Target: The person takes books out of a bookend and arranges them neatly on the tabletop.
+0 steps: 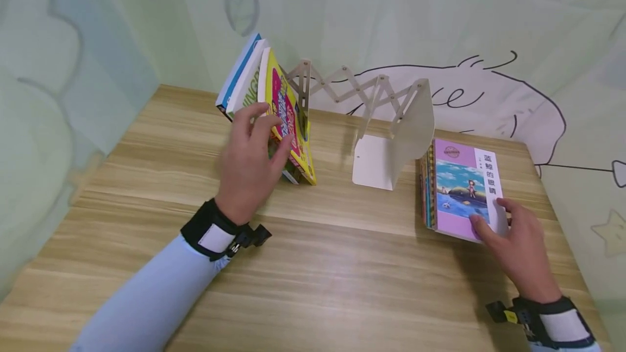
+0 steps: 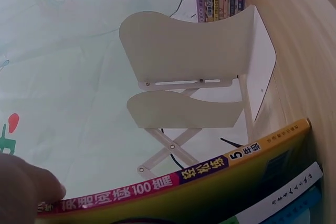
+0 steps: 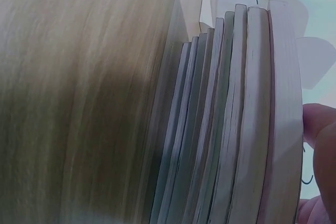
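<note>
My left hand (image 1: 251, 162) grips a yellow book (image 1: 283, 118), its thumb against the cover and fingers over the near edge. A white book (image 1: 249, 80) and a blue book (image 1: 239, 72) stand tilted beside it. In the left wrist view, the yellow book's spine (image 2: 126, 190) runs under a fingertip. On the right, a purple-covered book (image 1: 462, 227) tops a flat stack; my right hand (image 1: 523, 249) holds the stack at its right side, with thumb and a finger on the cover. The page edges (image 3: 257, 119) of the stack fill the right wrist view's middle.
A beige folding bookend (image 1: 415, 118) with crossed metal links (image 1: 342, 83) stands along the back, between the two groups of books. Its base plate (image 1: 371, 162) lies on the wooden table (image 1: 313, 276). Behind it hangs a printed cloth backdrop (image 1: 391, 10).
</note>
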A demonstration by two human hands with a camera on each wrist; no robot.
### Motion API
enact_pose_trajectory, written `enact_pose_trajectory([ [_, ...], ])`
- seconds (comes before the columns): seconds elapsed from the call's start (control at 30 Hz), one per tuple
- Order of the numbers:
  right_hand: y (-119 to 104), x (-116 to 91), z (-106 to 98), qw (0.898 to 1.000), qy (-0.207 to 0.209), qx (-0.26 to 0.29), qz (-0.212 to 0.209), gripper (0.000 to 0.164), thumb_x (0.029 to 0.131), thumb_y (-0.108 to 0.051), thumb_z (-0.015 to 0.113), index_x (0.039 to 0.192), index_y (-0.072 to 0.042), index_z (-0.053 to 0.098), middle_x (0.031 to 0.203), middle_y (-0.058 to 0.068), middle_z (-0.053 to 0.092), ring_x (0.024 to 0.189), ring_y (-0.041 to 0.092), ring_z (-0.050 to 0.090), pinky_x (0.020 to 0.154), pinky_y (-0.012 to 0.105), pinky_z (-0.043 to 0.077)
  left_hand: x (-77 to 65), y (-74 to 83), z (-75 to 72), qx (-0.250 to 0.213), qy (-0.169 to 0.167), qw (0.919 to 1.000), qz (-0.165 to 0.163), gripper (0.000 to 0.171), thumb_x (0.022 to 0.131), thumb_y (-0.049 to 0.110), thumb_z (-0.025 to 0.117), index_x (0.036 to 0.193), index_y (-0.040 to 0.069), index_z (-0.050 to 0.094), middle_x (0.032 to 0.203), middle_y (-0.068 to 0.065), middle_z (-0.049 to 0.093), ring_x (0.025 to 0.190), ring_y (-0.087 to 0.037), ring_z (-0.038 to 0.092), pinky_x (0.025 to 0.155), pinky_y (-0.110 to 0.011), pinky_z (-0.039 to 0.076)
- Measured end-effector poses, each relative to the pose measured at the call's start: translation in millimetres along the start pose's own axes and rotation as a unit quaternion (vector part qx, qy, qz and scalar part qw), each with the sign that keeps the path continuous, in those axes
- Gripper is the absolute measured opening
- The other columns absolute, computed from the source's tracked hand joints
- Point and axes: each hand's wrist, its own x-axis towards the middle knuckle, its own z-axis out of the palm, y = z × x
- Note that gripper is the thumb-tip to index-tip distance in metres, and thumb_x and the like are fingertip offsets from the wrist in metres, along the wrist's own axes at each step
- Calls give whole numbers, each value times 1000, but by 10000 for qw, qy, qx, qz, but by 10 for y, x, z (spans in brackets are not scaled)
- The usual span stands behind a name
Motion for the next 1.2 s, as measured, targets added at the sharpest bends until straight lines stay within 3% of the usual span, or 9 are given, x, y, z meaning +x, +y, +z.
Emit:
enact_pose_trajectory([
  [0.1,0,0,8,10000,22,12,-16,88,96,-53,59,150,9,29,146,40,31,122,53,32,95,71,35,17,7,61,-58,-18,9999,-161,43,94,14,68,130,-3,52,149,-26,39,125,-39,55,82,-47,60],
  [0.27,-1,-11,5,10000,62,13,-35,87,96,-53,59,149,9,30,145,40,32,121,53,33,95,71,37,39,15,100,-135,-20,9994,-323,41,95,5,61,135,0,54,157,-27,33,129,-41,54,60,-42,60],
  [0.33,-6,-22,0,10000,70,36,-36,85,97,-52,58,149,9,31,144,40,33,120,53,35,92,69,38,39,12,95,-216,27,9990,-394,34,95,3,59,129,-2,58,157,-26,35,132,-39,53,60,-40,59],
  [0.5,-2,-27,-28,9998,102,97,142,78,100,-48,52,152,7,29,147,37,33,121,52,37,89,65,42,16,21,36,-378,140,9982,-436,15,94,-2,56,107,-7,60,150,-26,44,138,-35,48,73,-43,62],
  [0.73,-17,-78,-69,9985,442,103,299,69,102,-40,51,152,3,31,150,33,31,125,51,36,86,62,41,-17,162,-218,-623,474,9966,-241,8,90,-8,55,96,-8,59,145,-21,52,129,-28,57,69,-39,60],
  [0.83,-70,-122,-83,9968,783,188,27,62,102,-34,53,149,3,37,147,31,37,125,49,37,89,61,38,-38,254,-377,-715,751,9946,-4,2,88,-10,57,90,-9,57,145,-21,53,128,-28,58,67,-42,61],
  [0.97,-163,-187,-102,9914,1097,492,-517,53,100,-26,59,143,3,46,144,28,44,126,46,38,99,63,34,-74,368,-565,-861,1016,9907,263,8,88,-11,60,90,-9,53,145,-20,53,125,-30,60,67,-48,61],
  [1.07,-245,-253,-103,9836,1281,741,-1030,47,97,-20,65,138,0,54,139,23,51,125,37,43,108,44,34,-101,431,-668,-991,1076,9885,387,10,87,-12,59,92,-9,52,145,-21,53,125,-31,60,71,-51,61],
  [1.2,-391,-354,-112,9642,1517,1052,-1905,41,91,-8,72,130,-2,61,127,11,61,117,7,48,97,13,31,-131,475,-773,-1154,1151,9848,602,7,86,-11,57,90,-8,52,142,-21,55,124,-32,61,79,-56,59],
])
